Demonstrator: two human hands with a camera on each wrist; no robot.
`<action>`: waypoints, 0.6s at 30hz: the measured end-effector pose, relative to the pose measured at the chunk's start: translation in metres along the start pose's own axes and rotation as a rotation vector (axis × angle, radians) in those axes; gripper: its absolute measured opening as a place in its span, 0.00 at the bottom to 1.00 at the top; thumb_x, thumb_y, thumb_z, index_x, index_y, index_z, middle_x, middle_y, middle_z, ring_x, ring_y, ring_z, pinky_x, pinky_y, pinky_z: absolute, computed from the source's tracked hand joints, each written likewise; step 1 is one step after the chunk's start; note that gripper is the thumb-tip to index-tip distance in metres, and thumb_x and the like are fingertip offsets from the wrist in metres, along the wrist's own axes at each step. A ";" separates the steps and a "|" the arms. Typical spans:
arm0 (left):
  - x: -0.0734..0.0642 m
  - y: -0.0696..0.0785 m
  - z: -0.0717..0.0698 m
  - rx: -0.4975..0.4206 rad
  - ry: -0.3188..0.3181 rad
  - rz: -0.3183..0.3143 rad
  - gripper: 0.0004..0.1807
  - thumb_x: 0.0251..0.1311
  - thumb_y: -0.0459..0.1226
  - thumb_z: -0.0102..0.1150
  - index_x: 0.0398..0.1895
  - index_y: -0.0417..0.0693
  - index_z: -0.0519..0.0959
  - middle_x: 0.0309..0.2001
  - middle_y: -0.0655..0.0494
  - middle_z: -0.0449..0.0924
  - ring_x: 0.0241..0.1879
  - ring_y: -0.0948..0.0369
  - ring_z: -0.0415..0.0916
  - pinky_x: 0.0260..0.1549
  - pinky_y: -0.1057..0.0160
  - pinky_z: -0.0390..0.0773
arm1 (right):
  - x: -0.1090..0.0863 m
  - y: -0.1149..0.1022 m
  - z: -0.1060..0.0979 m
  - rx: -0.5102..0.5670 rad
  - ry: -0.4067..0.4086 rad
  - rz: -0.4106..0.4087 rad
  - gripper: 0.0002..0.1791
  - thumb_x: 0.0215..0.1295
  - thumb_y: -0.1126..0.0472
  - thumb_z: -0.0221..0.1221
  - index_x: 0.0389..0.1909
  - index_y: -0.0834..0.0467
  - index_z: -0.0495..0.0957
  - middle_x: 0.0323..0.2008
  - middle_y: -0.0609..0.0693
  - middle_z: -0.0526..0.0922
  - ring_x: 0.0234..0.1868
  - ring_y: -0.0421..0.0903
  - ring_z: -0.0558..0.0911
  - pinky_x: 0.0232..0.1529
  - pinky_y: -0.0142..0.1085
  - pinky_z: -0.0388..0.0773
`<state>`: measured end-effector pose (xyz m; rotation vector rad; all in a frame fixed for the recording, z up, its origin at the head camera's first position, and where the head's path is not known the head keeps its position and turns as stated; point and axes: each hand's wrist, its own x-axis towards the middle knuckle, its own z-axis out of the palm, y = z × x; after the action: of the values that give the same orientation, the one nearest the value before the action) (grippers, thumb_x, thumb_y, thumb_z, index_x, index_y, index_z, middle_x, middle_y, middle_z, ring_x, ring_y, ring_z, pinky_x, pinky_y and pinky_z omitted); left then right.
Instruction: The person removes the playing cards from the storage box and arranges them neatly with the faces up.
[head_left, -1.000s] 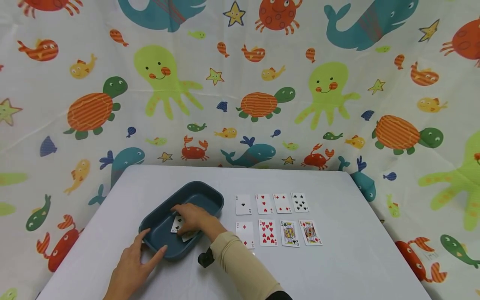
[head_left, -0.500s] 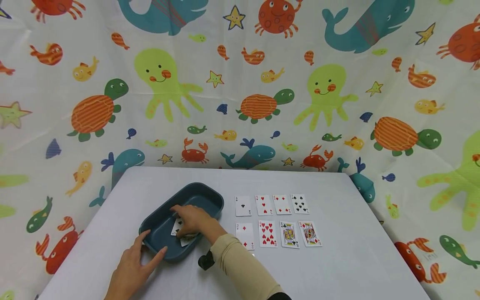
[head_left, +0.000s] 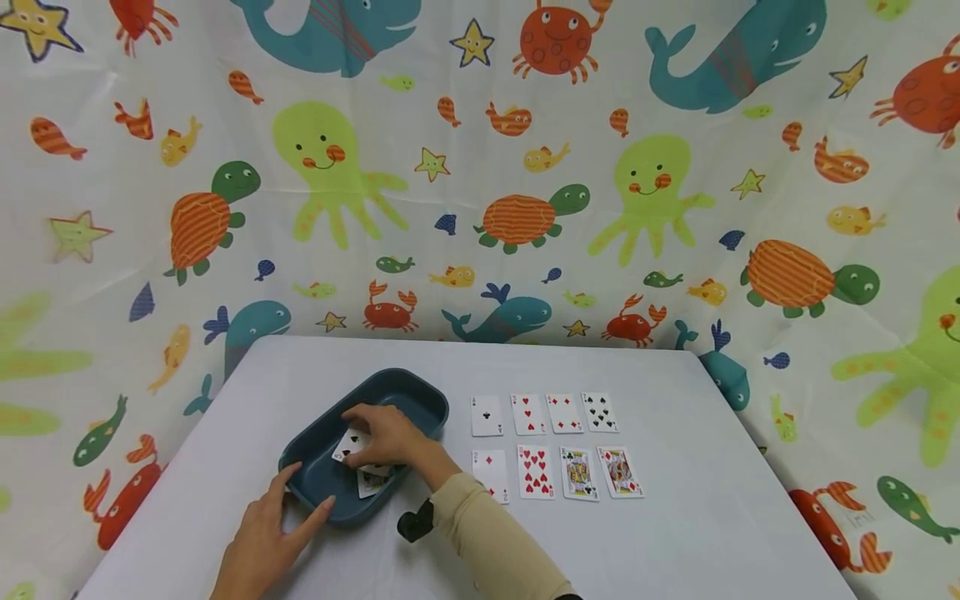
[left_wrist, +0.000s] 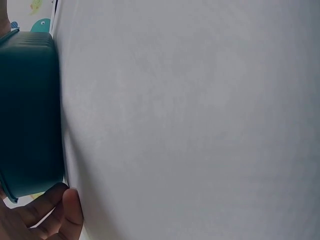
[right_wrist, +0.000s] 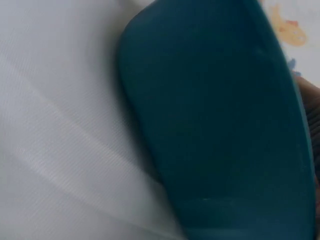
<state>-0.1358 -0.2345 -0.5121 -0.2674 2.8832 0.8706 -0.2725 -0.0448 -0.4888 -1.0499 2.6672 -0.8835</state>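
Observation:
A dark teal tub [head_left: 318,471] stands on the left of the white table; its outer wall fills much of both wrist views. My left hand [head_left: 258,533] grips the near-left end, thumb and fingers spread around the corner. Inside the tub, my right hand [head_left: 386,435] pinches a black-suited playing card [head_left: 345,447] between thumb and fingers. Below it lie other cards [head_left: 371,483], partly covered by the hand. The right wrist view catches only an edge of the right hand [right_wrist: 311,100]; its fingertips are hidden there.
Two rows of face-up cards lie right of the tub, among them an ace of clubs [head_left: 487,416], a two of diamonds [head_left: 490,477] and a king of clubs [head_left: 579,473]. A black strap piece [head_left: 415,523] hangs by the right sleeve. A sea-animal curtain [head_left: 480,167] backs the table.
The card under my right fingers has shifted slightly left and tilted, baring more of the card beneath. My left hand keeps its place on the tub. The head view has tipped up slightly.

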 end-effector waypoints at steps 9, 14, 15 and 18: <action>-0.001 0.001 0.000 0.025 0.003 -0.024 0.59 0.58 0.75 0.53 0.78 0.43 0.51 0.62 0.19 0.65 0.57 0.29 0.70 0.45 0.27 0.74 | -0.012 -0.001 -0.012 0.211 0.117 -0.075 0.32 0.59 0.52 0.74 0.63 0.56 0.78 0.57 0.46 0.84 0.55 0.35 0.81 0.51 0.22 0.76; -0.001 -0.001 0.000 0.015 0.010 -0.014 0.58 0.59 0.74 0.53 0.78 0.43 0.51 0.63 0.19 0.65 0.59 0.28 0.69 0.46 0.27 0.74 | -0.022 -0.003 -0.017 0.330 0.166 -0.092 0.30 0.60 0.54 0.73 0.62 0.57 0.79 0.57 0.47 0.84 0.56 0.36 0.80 0.53 0.25 0.78; -0.001 -0.002 0.001 0.011 0.011 -0.011 0.58 0.59 0.74 0.53 0.78 0.43 0.51 0.64 0.19 0.64 0.60 0.28 0.68 0.46 0.27 0.74 | -0.024 -0.003 -0.018 0.343 0.175 -0.099 0.30 0.60 0.54 0.73 0.62 0.58 0.79 0.57 0.47 0.84 0.56 0.36 0.80 0.53 0.26 0.79; 0.000 -0.003 0.001 0.006 0.014 -0.001 0.58 0.59 0.73 0.53 0.78 0.44 0.51 0.65 0.19 0.63 0.61 0.28 0.67 0.47 0.26 0.73 | -0.029 -0.005 -0.023 0.385 0.219 -0.123 0.29 0.61 0.55 0.73 0.61 0.59 0.79 0.56 0.47 0.84 0.55 0.35 0.81 0.53 0.29 0.80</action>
<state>-0.1350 -0.2364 -0.5143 -0.2759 2.8972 0.8632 -0.2558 -0.0174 -0.4696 -1.0805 2.4612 -1.5417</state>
